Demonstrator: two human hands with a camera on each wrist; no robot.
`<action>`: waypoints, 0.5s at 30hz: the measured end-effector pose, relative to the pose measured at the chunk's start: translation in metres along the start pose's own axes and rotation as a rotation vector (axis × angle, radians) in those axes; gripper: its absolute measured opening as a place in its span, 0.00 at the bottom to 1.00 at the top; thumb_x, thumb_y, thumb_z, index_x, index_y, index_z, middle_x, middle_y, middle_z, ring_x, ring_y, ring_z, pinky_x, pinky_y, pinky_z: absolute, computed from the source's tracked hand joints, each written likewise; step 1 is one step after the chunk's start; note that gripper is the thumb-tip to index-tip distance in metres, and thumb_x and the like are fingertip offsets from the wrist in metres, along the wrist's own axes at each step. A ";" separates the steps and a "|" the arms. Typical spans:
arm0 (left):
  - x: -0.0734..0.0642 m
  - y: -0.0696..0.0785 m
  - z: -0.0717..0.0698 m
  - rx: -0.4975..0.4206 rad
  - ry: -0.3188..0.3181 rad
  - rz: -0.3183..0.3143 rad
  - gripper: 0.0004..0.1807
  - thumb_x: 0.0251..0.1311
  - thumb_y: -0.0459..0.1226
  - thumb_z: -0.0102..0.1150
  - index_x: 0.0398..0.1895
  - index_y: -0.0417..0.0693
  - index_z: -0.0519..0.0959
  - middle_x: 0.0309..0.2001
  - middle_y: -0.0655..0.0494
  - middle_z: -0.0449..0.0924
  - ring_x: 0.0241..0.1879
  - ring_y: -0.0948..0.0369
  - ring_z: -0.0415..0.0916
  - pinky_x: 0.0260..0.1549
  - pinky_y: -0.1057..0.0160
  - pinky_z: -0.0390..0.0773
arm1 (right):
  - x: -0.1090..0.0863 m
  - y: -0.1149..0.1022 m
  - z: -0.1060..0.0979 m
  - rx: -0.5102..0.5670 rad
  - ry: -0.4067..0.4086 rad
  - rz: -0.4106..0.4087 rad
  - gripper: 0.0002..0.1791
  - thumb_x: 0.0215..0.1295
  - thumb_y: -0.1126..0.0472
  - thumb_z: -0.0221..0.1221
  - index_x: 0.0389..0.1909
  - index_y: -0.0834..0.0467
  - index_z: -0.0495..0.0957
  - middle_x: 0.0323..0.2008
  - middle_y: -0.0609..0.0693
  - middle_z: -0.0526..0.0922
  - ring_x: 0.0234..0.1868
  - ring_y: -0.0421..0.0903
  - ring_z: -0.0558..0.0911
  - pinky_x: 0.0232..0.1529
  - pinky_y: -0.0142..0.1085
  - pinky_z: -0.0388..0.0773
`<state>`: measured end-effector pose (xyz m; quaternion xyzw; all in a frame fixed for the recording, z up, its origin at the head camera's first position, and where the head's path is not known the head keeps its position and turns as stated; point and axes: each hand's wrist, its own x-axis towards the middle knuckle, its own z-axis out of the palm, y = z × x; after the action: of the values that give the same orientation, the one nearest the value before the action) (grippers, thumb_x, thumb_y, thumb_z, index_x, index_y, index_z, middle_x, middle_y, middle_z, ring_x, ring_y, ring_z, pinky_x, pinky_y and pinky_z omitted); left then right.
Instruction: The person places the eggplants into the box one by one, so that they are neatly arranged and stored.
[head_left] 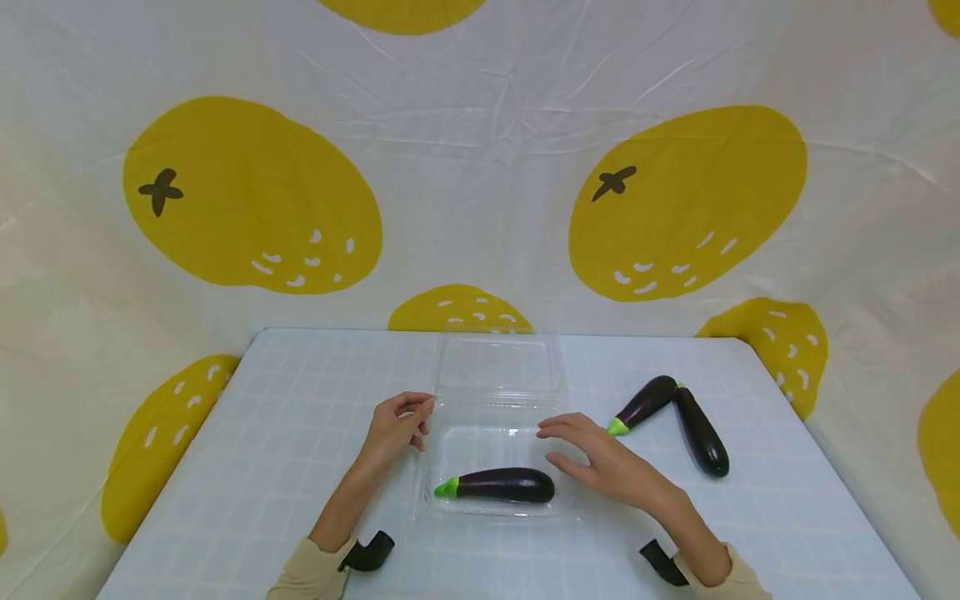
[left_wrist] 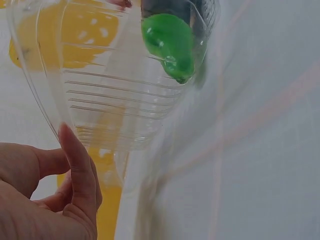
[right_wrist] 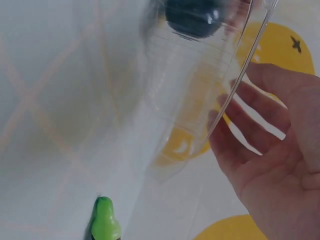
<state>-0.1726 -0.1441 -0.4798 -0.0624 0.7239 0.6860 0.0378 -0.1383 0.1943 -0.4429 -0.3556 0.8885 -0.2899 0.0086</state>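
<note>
A clear plastic clamshell box [head_left: 487, 446] lies with its lid [head_left: 495, 362] folded back, away from the person. Inside its base is a dark purple eggplant [head_left: 506, 485], its green cap [left_wrist: 170, 42] to the left and its rounded end [right_wrist: 195, 17] to the right. My left hand [head_left: 401, 421] is beside the box's left edge near the hinge, fingertips right at the rim in the left wrist view. At the right edge is my right hand [head_left: 607, 462], palm facing the box, fingers loosely bent and spread from the thumb; its fingertips overlap the rim in the right wrist view.
Two more eggplants lie to the right of the box on the pale checked table [head_left: 300, 450]: one slanted [head_left: 648, 402], one farther right [head_left: 701, 433]. Behind the table hangs a white sheet [head_left: 465, 192] with large yellow fruit prints.
</note>
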 end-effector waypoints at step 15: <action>0.001 -0.001 0.000 -0.012 -0.008 -0.012 0.15 0.70 0.36 0.65 0.53 0.33 0.81 0.40 0.37 0.80 0.24 0.60 0.73 0.16 0.67 0.78 | -0.008 0.027 -0.015 -0.051 0.188 0.002 0.18 0.66 0.65 0.69 0.56 0.56 0.83 0.54 0.45 0.84 0.58 0.48 0.80 0.57 0.46 0.80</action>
<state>-0.1736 -0.1445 -0.4809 -0.0640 0.7194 0.6902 0.0445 -0.1525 0.2231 -0.4461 -0.3262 0.8928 -0.2992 -0.0834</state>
